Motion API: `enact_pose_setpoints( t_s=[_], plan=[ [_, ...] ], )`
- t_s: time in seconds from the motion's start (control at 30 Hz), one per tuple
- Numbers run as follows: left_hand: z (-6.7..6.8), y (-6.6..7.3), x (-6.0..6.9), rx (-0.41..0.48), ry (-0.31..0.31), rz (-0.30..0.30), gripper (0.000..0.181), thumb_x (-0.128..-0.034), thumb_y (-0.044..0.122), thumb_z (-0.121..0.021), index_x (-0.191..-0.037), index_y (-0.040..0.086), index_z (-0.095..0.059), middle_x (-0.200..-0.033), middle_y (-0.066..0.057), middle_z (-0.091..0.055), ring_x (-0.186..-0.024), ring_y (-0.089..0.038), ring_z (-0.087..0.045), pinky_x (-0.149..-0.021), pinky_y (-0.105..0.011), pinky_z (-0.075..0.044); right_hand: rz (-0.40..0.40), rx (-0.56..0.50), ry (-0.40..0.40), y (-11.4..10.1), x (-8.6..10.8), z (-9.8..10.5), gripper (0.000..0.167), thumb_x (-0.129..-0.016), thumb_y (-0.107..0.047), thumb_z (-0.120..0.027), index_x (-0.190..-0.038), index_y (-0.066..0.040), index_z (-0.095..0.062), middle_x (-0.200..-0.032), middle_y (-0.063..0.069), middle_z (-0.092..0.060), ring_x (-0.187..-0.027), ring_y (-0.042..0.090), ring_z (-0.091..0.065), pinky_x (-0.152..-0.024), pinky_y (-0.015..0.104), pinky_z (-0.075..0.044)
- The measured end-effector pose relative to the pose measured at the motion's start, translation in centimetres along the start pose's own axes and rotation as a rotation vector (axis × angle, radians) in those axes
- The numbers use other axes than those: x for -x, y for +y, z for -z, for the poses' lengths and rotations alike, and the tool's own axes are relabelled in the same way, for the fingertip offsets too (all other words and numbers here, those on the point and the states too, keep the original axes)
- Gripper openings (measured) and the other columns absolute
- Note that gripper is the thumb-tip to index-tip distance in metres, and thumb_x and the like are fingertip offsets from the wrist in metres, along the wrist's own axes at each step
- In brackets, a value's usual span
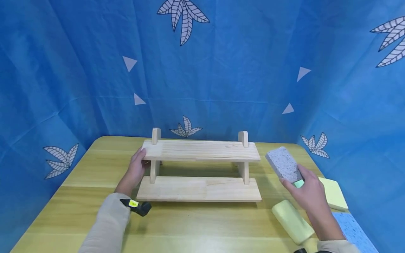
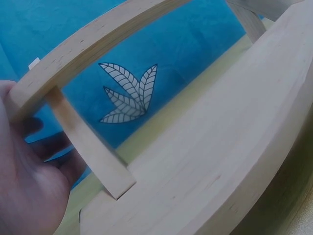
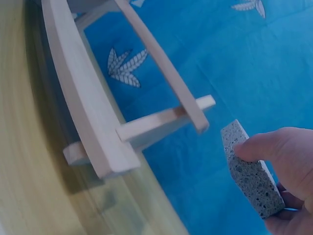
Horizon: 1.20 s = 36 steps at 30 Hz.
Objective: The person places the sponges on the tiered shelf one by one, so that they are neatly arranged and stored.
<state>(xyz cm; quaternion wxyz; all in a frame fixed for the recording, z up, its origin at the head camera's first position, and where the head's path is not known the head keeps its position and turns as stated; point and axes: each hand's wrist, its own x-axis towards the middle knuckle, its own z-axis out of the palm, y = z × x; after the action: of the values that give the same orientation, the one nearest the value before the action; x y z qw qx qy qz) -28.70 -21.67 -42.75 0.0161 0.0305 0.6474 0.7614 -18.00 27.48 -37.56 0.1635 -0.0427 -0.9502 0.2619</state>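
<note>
A two-tier wooden rack (image 1: 202, 151) of pale wood stands on the table. My left hand (image 1: 134, 172) grips the left end of its upper board, thumb on top; in the left wrist view the other fingers reach under that board (image 2: 93, 51), beside the upright. My right hand (image 1: 311, 193) pinches a grey porous sponge block (image 1: 282, 163) between thumb and fingers, held up right of the rack and apart from it. The right wrist view shows the thumb on the sponge's dark-speckled face (image 3: 249, 178); some fingers are hidden behind it.
A rounded yellow-green sponge (image 1: 292, 221) lies in front of my right hand. Beyond the wrist are a flat pale yellow sponge (image 1: 333, 193), a blue speckled sponge (image 1: 354, 230) and a partly hidden green piece (image 1: 299, 183). A blue curtain (image 1: 215, 70) surrounds the wooden table (image 1: 190, 225).
</note>
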Motion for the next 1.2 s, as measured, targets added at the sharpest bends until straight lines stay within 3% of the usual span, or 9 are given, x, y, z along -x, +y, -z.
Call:
enact_pose_setpoints(
  t_s=[0.43,0.87,1.2],
  plan=[
    [0.0,0.0,0.3,-0.015,-0.005,-0.005,0.054,-0.1037,0.029,-0.019,-0.151,0.005,-0.008,-0.148,-0.027,-0.017,-0.137,-0.036,-0.022,-0.115,-0.047,-0.016,0.143,-0.076,-0.025,-3.6,-0.2,-1.4,0.076,-0.080,-0.030,-0.073,-0.136,0.011,-0.040,-0.133,0.031,-0.044,-0.111,0.047,-0.050,-0.082,0.058,-0.046],
    [0.2,0.2,0.2,-0.020,0.006,0.000,0.054,-0.1035,0.030,-0.019,-0.151,0.007,-0.010,-0.146,-0.026,-0.019,-0.133,-0.032,-0.026,-0.114,-0.046,-0.019,0.289,-0.097,-0.119,-8.9,-1.0,-5.4,0.072,-0.076,-0.025,-0.077,-0.132,0.008,-0.047,-0.132,0.023,-0.050,-0.118,0.040,-0.050,-0.095,0.054,-0.043],
    [0.0,0.3,0.3,-0.030,-0.010,-0.007,0.055,-0.1035,0.030,-0.019,-0.151,0.005,-0.009,-0.147,-0.027,-0.018,-0.137,-0.035,-0.022,-0.115,-0.047,-0.016,0.358,-0.059,-0.223,-12.6,-2.3,-6.3,0.072,-0.077,-0.033,-0.075,-0.135,0.001,-0.048,-0.136,0.018,-0.049,-0.118,0.035,-0.052,-0.094,0.049,-0.046]
  ],
)
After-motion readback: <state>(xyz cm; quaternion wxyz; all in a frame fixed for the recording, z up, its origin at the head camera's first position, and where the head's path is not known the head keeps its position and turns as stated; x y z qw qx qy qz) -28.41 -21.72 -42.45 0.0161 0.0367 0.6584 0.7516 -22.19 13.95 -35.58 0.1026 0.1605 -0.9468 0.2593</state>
